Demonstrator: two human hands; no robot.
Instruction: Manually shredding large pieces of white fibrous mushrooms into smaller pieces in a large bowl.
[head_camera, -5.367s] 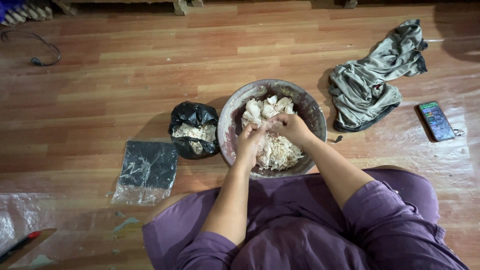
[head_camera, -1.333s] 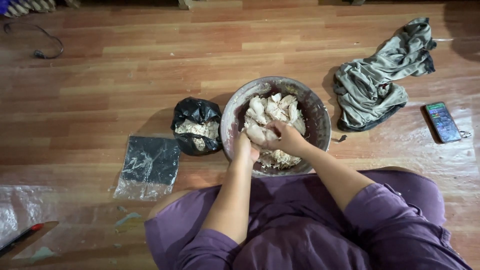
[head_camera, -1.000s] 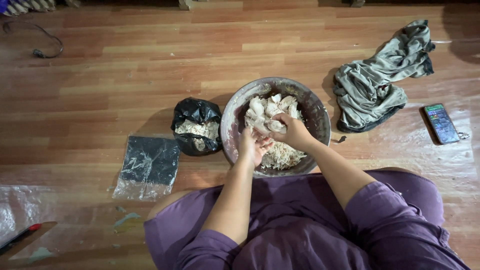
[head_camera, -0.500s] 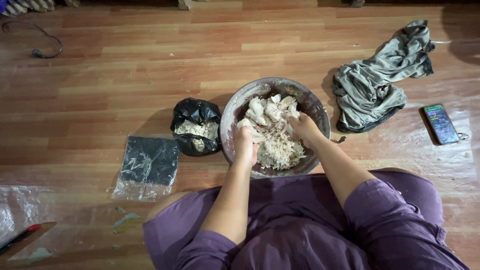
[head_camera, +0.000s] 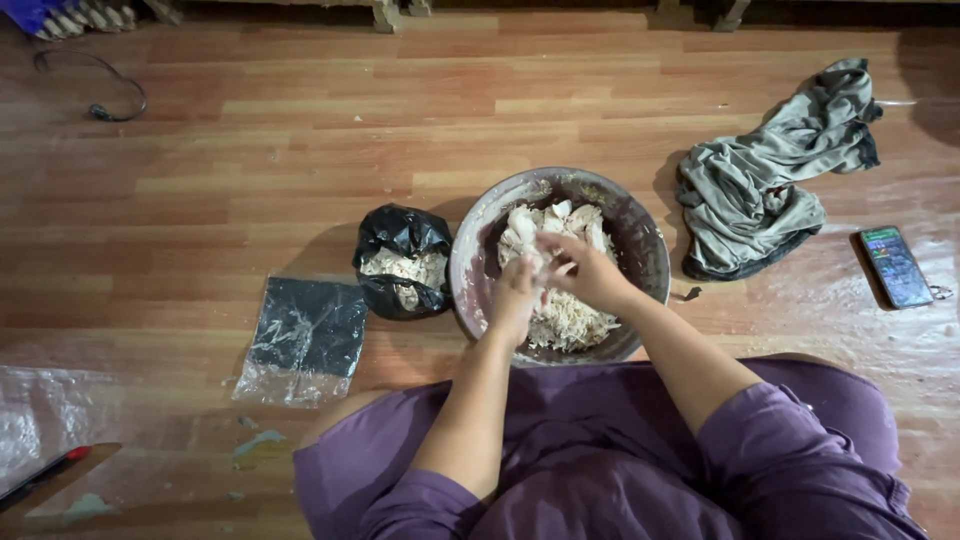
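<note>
While you sit on the wooden floor (head_camera: 250, 150) with the metal bowl (head_camera: 480, 250) just in front of your knees, both hands are over it, working one pale piece of meat (head_camera: 545, 262) between them. Your left hand (head_camera: 517, 296) is curled at the near side of that piece and your right hand (head_camera: 590, 278) is closed over its top, fingers bent and pinching; how firm each grip is I cannot tell, since the hands overlap. Judging progress: the near half of the bowl holds a heap of fine shreds (head_camera: 565, 322), so a good share looks done, while the far half has whole chunks (head_camera: 560, 222) not yet pulled apart, so I'd call it roughly midway. Just left of the bowl, touching it, a black bag (head_camera: 400, 235) sits open with pale scraps inside. A flat dark plastic pouch (head_camera: 300, 335) lies farther left, apart from the bag. A crumpled grey cloth (head_camera: 760, 190) lies right of the bowl, and a phone (head_camera: 895, 265) beyond that. A red-tipped pen (head_camera: 45, 475) rests at the lower left edge.
</note>
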